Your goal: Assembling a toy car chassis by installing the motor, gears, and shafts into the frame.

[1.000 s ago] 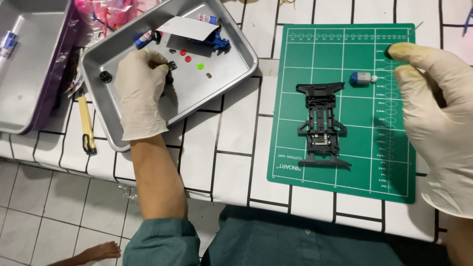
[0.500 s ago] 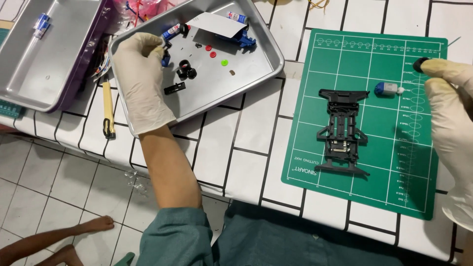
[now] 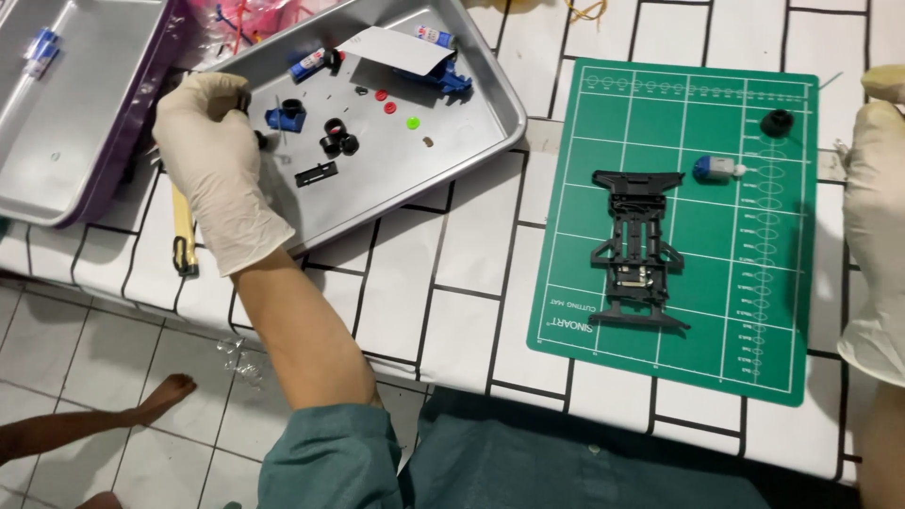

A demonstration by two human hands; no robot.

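Observation:
My left hand (image 3: 212, 160), in a white glove, reaches into a silver tray (image 3: 490, 104), its fingers curled on a small black part. Right beside the fingers lie a blue piece (image 3: 283, 118), two black tyres (image 3: 337, 139) and a flat black piece (image 3: 316, 174). At the right edge, my gloved right hand (image 3: 877, 217) rests beside a green cutting mat (image 3: 575, 311) and holds nothing. On the mat lie a black toy-car chassis (image 3: 636, 250), a small blue-and-white motor (image 3: 715, 170) and a black wheel (image 3: 778, 123).
The tray also holds a white paper (image 3: 396, 47), another blue part (image 3: 443, 75), and red (image 3: 385, 102) and green (image 3: 412, 123) dots. A second silver tray (image 3: 85, 113) stands at far left. A yellow-handled tool (image 3: 181, 231) lies near the table edge. A bare foot (image 3: 160, 391) is on the floor.
My right hand has let go of the black wheel, which now lies on the mat, and drawn back to the right. My left hand has closed over a small black part in the tray.

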